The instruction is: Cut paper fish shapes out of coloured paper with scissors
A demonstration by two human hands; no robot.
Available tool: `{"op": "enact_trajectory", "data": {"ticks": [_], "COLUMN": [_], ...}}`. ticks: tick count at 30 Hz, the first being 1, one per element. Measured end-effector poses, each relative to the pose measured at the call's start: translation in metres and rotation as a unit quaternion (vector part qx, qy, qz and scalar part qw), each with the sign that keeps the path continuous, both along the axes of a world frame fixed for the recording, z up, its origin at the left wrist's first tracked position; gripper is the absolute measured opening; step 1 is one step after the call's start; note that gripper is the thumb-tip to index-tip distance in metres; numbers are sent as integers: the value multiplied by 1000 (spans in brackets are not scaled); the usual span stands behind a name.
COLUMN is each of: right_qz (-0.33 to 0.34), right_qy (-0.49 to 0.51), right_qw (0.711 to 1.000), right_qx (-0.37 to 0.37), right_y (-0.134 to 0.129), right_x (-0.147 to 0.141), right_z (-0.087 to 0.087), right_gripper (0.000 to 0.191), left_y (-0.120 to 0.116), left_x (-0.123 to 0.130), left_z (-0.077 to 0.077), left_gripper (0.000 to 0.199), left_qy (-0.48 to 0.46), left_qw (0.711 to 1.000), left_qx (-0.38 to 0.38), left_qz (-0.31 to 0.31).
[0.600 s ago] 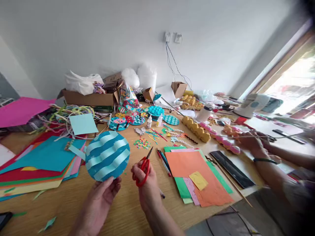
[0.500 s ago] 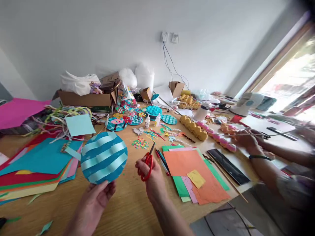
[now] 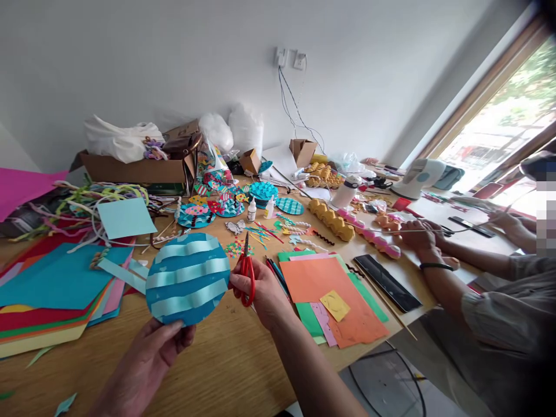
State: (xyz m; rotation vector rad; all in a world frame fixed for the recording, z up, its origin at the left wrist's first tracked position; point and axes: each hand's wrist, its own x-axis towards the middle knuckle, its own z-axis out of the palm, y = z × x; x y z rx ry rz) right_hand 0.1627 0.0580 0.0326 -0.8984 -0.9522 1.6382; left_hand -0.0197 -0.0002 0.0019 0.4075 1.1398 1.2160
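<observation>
My left hand (image 3: pixel 158 353) grips the lower edge of a round blue paper disc (image 3: pixel 186 301) with wavy light-blue strips across it. The disc is held up above the wooden table, its striped side towards me. In my right hand (image 3: pixel 264 292) is a pair of red-handled scissors (image 3: pixel 248 278), blades pointing up and away. My right fingers are close to the disc's right edge; whether they touch it I cannot tell. Behind the disc, light-blue paper strips (image 3: pixel 124 275) lie on the table's left.
Coloured paper sheets (image 3: pixel 56 278) are stacked at left, and an orange sheet (image 3: pixel 313 284) tops another pile at right. Glue bottles (image 3: pixel 252 210) and decorated blue discs (image 3: pixel 195 215) stand farther back. At right, a co-worker's hands (image 3: pixel 419 237) hold a thin pale cord.
My right hand has moved left with the scissors, closer to the disc. The disc appears slightly turned, and the whole view has shifted a little.
</observation>
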Motion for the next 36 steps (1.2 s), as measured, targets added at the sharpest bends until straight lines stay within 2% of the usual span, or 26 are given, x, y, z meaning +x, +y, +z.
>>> {"op": "enact_trajectory", "data": {"ticks": [7, 10, 12, 13, 15, 18, 20, 22, 25, 28, 32, 36], "right_qz": [-9, -41, -65, -73, -84, -94, -98, -100, -98, -89, -72, -51], "right_qy": [40, 67, 88, 98, 113, 130, 140, 149, 159, 165, 172, 177], "right_qw": [999, 997, 994, 992, 990, 986, 985, 983, 981, 981, 980, 980], "right_qx": [-8, -11, -16, -19, -26, -34, -38, -41, -46, -56, -68, -75], "right_y": [1, 1, 1, 1, 0, -4, -7, -11, -17, -21, -25, -31], "right_x": [-2, -5, -7, -8, -12, -19, -25, -31, -37, -40, -43, -45], "right_z": [-5, -11, -15, -17, -20, -21, -22, -22, -22, -22, -22, -19], "right_gripper": [27, 26, 26, 26, 26, 26, 26, 26, 26, 26, 26, 27], "left_y": [7, 5, 0, -2, -7, -9, -7, -4, -2, -4, -7, -10], "left_x": [-4, -7, -10, -11, -13, -15, -16, -16, -19, -21, -18, -16], "left_z": [11, 4, -7, -14, -28, -44, -50, -53, -53, -45, -28, -13], "left_gripper": [37, 32, 27, 21, 14, 44, 55, 54, 42, 29, 35, 30], "left_qy": [41, 59, 120, 179, 318, 452, 478, 485, 475, 452, 412, 385], "left_qw": [999, 995, 983, 967, 909, 803, 770, 759, 768, 804, 857, 868], "left_qx": [9, 66, 136, 178, 270, 387, 422, 435, 429, 378, 291, 289], "left_qz": [-27, -37, -29, -18, 8, 24, 8, -4, 25, 77, 105, 123]}}
